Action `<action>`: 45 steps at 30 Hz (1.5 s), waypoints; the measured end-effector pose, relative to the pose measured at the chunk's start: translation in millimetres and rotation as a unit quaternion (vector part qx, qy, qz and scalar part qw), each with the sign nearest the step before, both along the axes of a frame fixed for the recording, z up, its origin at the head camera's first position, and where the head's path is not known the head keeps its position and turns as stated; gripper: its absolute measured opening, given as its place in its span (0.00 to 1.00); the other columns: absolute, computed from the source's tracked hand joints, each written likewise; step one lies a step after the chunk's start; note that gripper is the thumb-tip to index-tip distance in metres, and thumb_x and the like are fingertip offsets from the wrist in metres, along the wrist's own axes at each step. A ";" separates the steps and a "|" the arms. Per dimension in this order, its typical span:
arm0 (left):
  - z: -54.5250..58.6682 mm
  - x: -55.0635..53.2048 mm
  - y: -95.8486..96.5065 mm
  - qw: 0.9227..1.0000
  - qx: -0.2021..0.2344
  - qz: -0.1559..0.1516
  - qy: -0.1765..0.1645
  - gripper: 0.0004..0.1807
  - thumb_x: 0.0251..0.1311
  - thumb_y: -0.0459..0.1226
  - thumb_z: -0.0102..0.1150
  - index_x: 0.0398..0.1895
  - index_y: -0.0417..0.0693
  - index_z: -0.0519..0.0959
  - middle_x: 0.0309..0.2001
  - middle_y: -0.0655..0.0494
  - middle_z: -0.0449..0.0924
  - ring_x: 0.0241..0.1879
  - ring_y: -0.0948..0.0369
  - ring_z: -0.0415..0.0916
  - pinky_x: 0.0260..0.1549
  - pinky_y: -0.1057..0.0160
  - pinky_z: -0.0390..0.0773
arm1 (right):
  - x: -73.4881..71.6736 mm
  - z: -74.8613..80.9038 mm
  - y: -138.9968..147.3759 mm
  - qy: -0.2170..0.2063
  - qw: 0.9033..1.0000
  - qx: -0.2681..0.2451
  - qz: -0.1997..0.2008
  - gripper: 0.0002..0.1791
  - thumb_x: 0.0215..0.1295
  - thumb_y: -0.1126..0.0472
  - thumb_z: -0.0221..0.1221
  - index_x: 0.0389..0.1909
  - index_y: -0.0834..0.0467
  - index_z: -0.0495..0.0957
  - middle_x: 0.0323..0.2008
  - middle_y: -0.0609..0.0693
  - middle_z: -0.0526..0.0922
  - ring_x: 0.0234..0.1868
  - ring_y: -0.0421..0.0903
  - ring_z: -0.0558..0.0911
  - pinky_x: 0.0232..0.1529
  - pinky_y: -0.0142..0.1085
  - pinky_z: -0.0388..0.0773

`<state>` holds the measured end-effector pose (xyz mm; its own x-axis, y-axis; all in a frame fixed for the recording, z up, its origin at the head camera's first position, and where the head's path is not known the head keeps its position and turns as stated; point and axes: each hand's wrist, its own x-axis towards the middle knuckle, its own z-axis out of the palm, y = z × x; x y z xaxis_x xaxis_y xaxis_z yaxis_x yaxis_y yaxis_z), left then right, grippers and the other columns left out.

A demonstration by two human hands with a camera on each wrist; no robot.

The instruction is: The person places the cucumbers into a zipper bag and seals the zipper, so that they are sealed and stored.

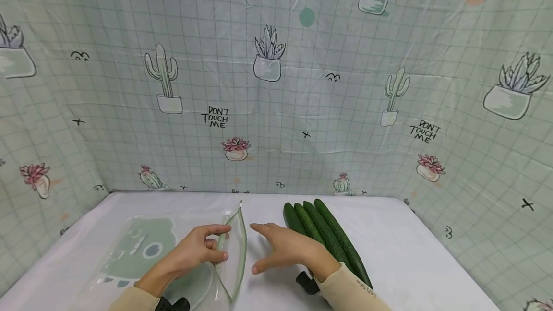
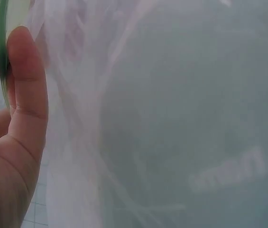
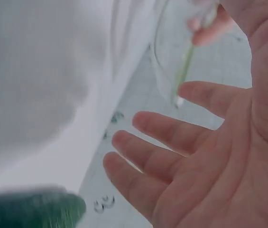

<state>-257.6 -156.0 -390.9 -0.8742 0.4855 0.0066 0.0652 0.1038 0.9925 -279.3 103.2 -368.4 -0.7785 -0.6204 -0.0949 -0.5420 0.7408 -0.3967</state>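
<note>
A clear zip bag (image 1: 151, 248) with a green cartoon print lies on the left of the table, its mouth spread apart toward the right. My left hand (image 1: 196, 248) pinches the near lip of that mouth; the left wrist view shows the green-edged rim (image 2: 1, 47) between fingers and thumb. Just right of the opening hovers my right hand (image 1: 291, 248), fingers spread and holding nothing, its palm (image 3: 228, 161) bare in the right wrist view. Behind and beside the right hand lie several long dark green cucumbers (image 1: 337, 239), side by side; the hand and forearm hide part of them.
The white-covered table (image 1: 414, 253) ends at a patterned curtain (image 1: 276, 109) with cactus drawings, which also wraps round both sides. A dark wrist strap piece (image 1: 306, 283) sits under the right wrist, and another (image 1: 173, 304) under the left.
</note>
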 end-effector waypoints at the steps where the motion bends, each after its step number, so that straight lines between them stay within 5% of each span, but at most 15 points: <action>1: 0.1 0.1 0.7 1.000 -0.002 0.002 -0.001 0.40 0.55 0.27 0.64 0.68 0.25 0.56 0.16 0.59 0.66 0.19 0.65 0.68 0.30 0.64 0.77 | 0.2 1.7 5.6 0.002 1.000 -0.007 -0.005 0.54 0.46 0.31 0.66 0.73 0.40 0.55 0.68 0.46 0.63 0.66 0.45 0.65 0.60 0.44 0.68; 15: -2.6 -0.7 3.3 1.000 -0.010 0.003 -0.008 0.41 0.55 0.28 0.65 0.69 0.26 0.55 0.16 0.57 0.66 0.20 0.63 0.68 0.29 0.61 0.77 | -2.7 -1.3 72.0 0.009 0.998 -0.006 -0.056 0.57 0.46 0.33 0.67 0.75 0.45 0.52 0.71 0.53 0.56 0.69 0.52 0.61 0.60 0.52 0.66; 23: -1.2 0.9 2.6 1.000 -0.007 0.009 0.000 0.41 0.54 0.28 0.66 0.69 0.26 0.56 0.16 0.57 0.66 0.20 0.64 0.67 0.29 0.62 0.77 | -5.9 -2.3 77.5 0.007 0.998 0.002 -0.066 0.56 0.46 0.33 0.67 0.74 0.46 0.53 0.72 0.54 0.55 0.62 0.52 0.70 0.50 0.50 0.73; 36: -0.9 1.2 1.4 1.000 -0.006 0.013 -0.003 0.41 0.54 0.29 0.66 0.69 0.26 0.56 0.16 0.58 0.63 0.19 0.64 0.65 0.28 0.63 0.77 | -9.2 -7.5 70.4 0.005 0.999 -0.005 -0.045 0.49 0.51 0.41 0.69 0.72 0.53 0.60 0.69 0.54 0.60 0.68 0.54 0.63 0.60 0.52 0.66; 45: -2.4 1.1 2.6 1.000 -0.005 0.006 0.002 0.41 0.55 0.28 0.65 0.68 0.25 0.56 0.16 0.59 0.63 0.19 0.65 0.64 0.28 0.63 0.77 | -8.7 -7.3 70.6 -0.005 0.996 -0.015 -0.084 0.44 0.49 0.52 0.73 0.67 0.60 0.65 0.63 0.59 0.69 0.64 0.59 0.66 0.58 0.54 0.67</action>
